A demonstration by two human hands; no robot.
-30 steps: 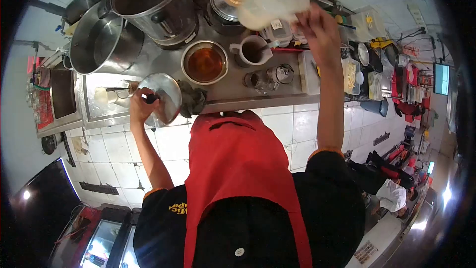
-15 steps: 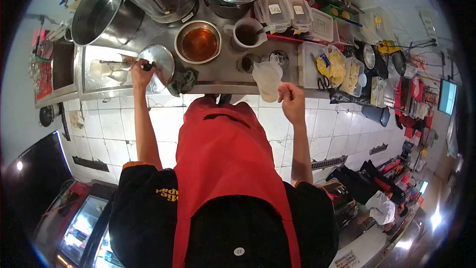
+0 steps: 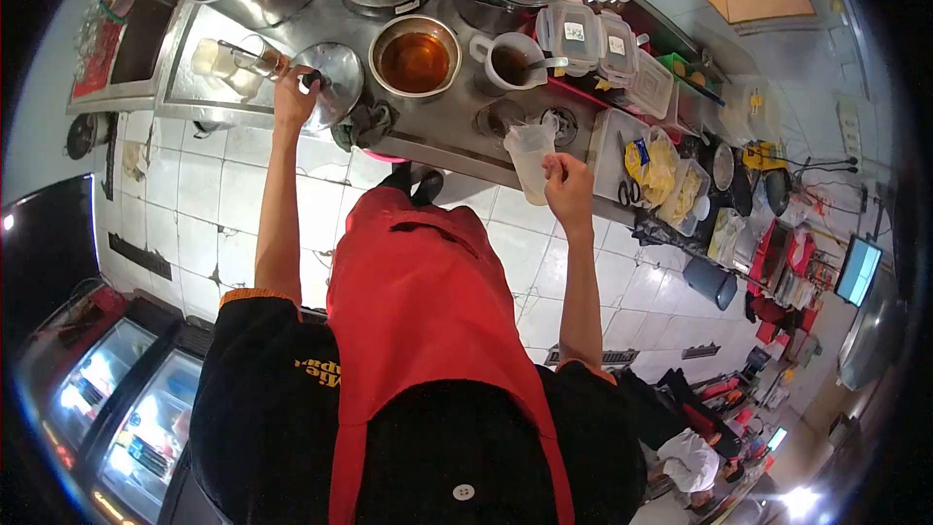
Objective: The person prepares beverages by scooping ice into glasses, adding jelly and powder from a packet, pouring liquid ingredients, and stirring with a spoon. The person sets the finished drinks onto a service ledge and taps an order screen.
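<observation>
"Toward the left end of the stainless-steel bench (image 3: 428, 119), what does the left grip (image 3: 294, 97) engage?"

"The black knob (image 3: 311, 80) of a round, shiny metal lid (image 3: 340, 89). Fingers are closed at the knob. The lid lies just beside a crumpled dark cloth (image 3: 369, 124)."

"State the condition of the right grip (image 3: 569, 183)."

"Pinching: thumb and fingers are pressed together on the side of a translucent plastic jug (image 3: 531, 157). The jug is at the front edge of the bench, near a clear glass jar (image 3: 500, 119). Whether its base touches the bench cannot be told."

"Identify the adjacent vessels."

"Behind the cloth: a round steel bowl (image 3: 415, 56) containing reddish-brown liquid. To the right of the bowl: a white plastic pitcher (image 3: 507, 66) containing dark liquid, with a metal spoon (image 3: 546, 63) resting in it. Farther right: clear lidded plastic boxes (image 3: 573, 34) bearing white labels."
</observation>
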